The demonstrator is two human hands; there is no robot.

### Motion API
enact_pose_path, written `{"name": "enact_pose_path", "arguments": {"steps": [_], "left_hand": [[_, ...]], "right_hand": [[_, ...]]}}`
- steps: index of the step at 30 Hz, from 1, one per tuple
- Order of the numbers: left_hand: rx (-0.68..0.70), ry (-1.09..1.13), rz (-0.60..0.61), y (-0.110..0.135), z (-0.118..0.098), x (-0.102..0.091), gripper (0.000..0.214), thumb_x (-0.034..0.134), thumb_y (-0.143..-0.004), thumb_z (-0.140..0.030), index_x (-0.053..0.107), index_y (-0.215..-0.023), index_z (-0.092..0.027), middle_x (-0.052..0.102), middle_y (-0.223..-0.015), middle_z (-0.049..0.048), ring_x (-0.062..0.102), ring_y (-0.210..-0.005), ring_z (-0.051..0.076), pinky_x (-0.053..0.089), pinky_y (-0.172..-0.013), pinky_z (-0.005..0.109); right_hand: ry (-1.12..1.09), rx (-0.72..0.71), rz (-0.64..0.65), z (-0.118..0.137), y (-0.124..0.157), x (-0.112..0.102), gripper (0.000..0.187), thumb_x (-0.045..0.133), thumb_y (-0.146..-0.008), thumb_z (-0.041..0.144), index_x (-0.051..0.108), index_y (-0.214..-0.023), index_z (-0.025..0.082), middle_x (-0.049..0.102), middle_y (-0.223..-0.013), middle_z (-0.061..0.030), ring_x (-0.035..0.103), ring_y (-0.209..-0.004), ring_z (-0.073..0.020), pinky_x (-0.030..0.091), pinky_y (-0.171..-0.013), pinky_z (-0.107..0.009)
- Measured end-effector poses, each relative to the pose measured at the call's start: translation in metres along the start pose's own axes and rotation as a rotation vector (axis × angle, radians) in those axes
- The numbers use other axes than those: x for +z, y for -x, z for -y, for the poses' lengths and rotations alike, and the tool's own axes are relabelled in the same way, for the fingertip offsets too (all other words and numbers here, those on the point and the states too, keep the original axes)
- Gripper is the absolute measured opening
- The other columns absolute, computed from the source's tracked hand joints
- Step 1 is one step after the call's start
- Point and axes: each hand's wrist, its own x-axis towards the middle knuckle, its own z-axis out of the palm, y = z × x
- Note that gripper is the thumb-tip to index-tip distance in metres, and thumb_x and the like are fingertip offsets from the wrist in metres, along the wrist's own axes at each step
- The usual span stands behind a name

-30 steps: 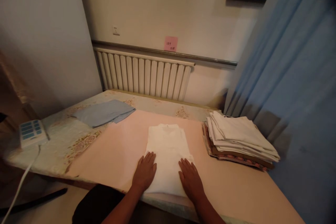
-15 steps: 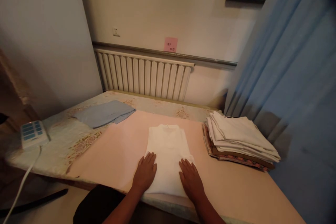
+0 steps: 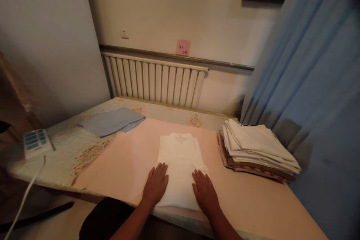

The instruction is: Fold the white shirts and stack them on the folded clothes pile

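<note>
A white folded shirt (image 3: 180,157) lies flat on the pink cloth (image 3: 123,161), its collar end pointing away from me. My left hand (image 3: 156,183) rests flat on the shirt's left edge with the fingers stretched out. On the opposite edge, my right hand (image 3: 205,191) lies flat too, fingers extended forward. Neither hand grips the fabric. The parts of the shirt's side edges under my palms are hidden.
To the right stands a stack of folded clothes (image 3: 258,146) beside a blue curtain (image 3: 320,120). A folded blue-grey garment (image 3: 114,120) lies at the back left. A white power strip (image 3: 36,142) with a cord sits at the left edge. Behind the table is a radiator (image 3: 157,80).
</note>
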Motion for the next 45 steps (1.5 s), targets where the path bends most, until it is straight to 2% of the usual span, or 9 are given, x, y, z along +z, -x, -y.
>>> {"name": "enact_pose_path", "arguments": {"steps": [13, 22, 31, 45], "left_hand": [[0.012, -0.001, -0.009, 0.0001, -0.0002, -0.0004, 0.044, 0.035, -0.095, -0.028, 0.051, -0.135, -0.018, 0.053, -0.141, 0.0093, 0.044, -0.134, 0.024, 0.032, -0.111, 0.047], [0.016, -0.005, -0.029, 0.0000, 0.0007, 0.0016, 0.044, 0.036, -0.094, -0.028, 0.052, -0.134, -0.018, 0.055, -0.139, 0.0095, 0.045, -0.133, 0.024, 0.033, -0.110, 0.047], [0.006, -0.009, -0.001, -0.0006, -0.0009, -0.0019, 0.044, 0.037, -0.094, -0.027, 0.051, -0.134, -0.018, 0.054, -0.140, 0.0094, 0.044, -0.134, 0.024, 0.032, -0.111, 0.047], [-0.011, -0.014, 0.056, -0.0011, -0.0015, -0.0061, 0.045, 0.035, -0.095, -0.029, 0.049, -0.136, -0.018, 0.051, -0.143, 0.0077, 0.041, -0.136, 0.022, 0.030, -0.112, 0.045]], "right_hand": [[0.015, 0.007, 0.027, 0.0017, -0.0010, -0.0035, 0.043, 0.039, -0.096, 0.026, 0.050, -0.136, 0.022, 0.049, -0.143, -0.0036, 0.041, -0.135, -0.0226, 0.031, -0.112, -0.044], [-0.008, 0.002, -0.002, 0.0004, -0.0004, -0.0014, 0.042, 0.039, -0.096, 0.027, 0.050, -0.137, 0.022, 0.050, -0.143, -0.0039, 0.041, -0.135, -0.0222, 0.030, -0.112, -0.043], [-0.022, 0.017, 0.017, 0.0025, -0.0020, -0.0059, 0.042, 0.040, -0.096, 0.027, 0.051, -0.136, 0.021, 0.050, -0.142, -0.0052, 0.042, -0.135, -0.0222, 0.029, -0.113, -0.042], [-0.027, 0.005, 0.012, -0.0002, -0.0005, -0.0016, 0.043, 0.040, -0.095, 0.026, 0.051, -0.136, 0.022, 0.050, -0.143, -0.0045, 0.042, -0.135, -0.0231, 0.031, -0.112, -0.044]]}}
